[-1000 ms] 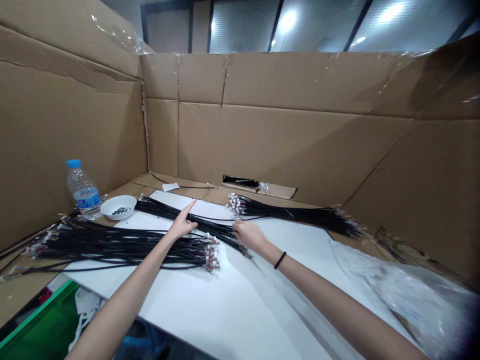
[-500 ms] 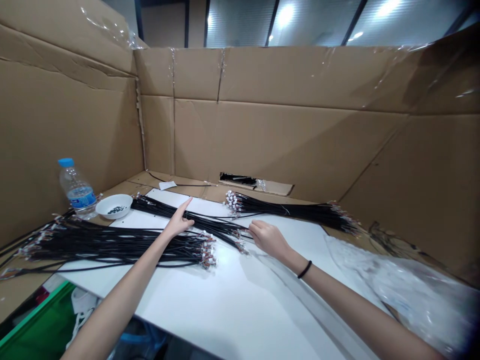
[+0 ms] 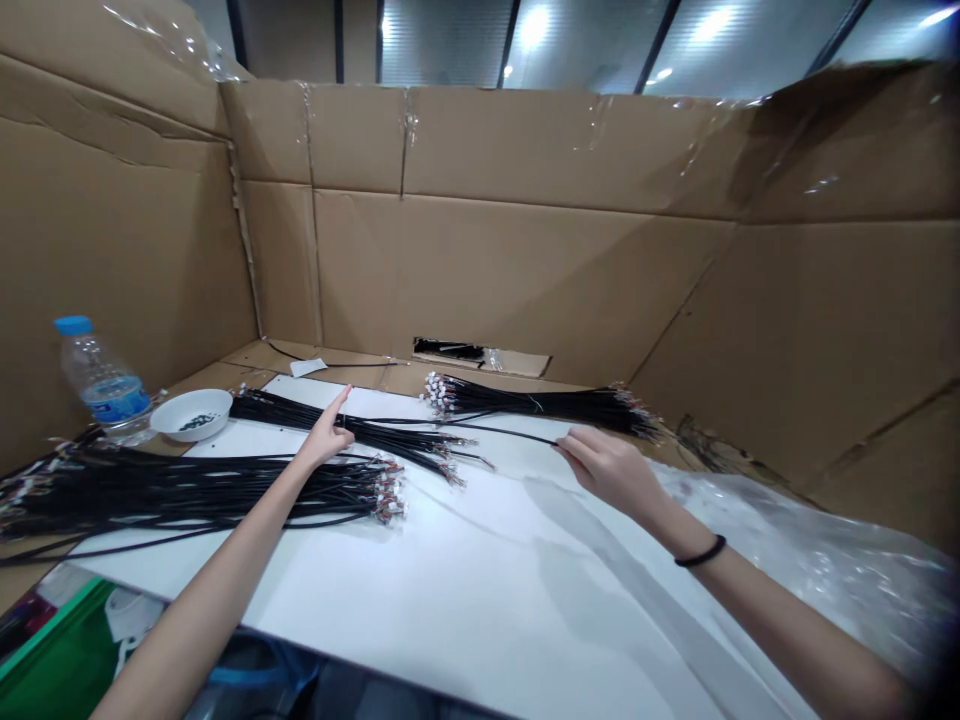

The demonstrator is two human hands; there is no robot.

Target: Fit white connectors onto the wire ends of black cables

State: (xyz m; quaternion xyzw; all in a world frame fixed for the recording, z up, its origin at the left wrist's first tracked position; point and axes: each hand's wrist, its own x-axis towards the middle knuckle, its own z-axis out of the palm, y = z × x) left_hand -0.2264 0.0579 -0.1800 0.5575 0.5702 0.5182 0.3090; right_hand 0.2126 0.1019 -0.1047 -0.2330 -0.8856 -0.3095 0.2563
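Across the whole frame, a cardboard enclosure (image 3: 480,260) walls off the work area, with a white board (image 3: 465,600) lying on its floor from lower left to lower right. Upper left of the board, a white bowl (image 3: 191,415) holds small dark parts, with a clear water bottle (image 3: 101,380) with a blue cap just beside it. Right side, a crumpled clear plastic sheet (image 3: 825,540) lies beside the board. Bottom left corner, a green bag (image 3: 64,660) is partly cut off.

On the board, three bundles of black cables: long lower-left bundle (image 3: 187,487), connector ends pointing right; middle bundle (image 3: 397,442) running diagonally, connectors at lower right; upper-right bundle (image 3: 540,405), small white connectors at its left end.

Left hand (image 3: 322,445) sits between the middle and lower-left bundles, open, index finger extended up and away, nothing visibly held. Right hand (image 3: 611,470) is out at center right, apart from the bundles, thumb and fingers pinched narrow on one thin black cable (image 3: 487,428). Cable lies near-horizontal, running left from the right fingertips above the middle bundle toward the left hand. Right hand is nearer; far end lost among the bundles, cannot tell where.
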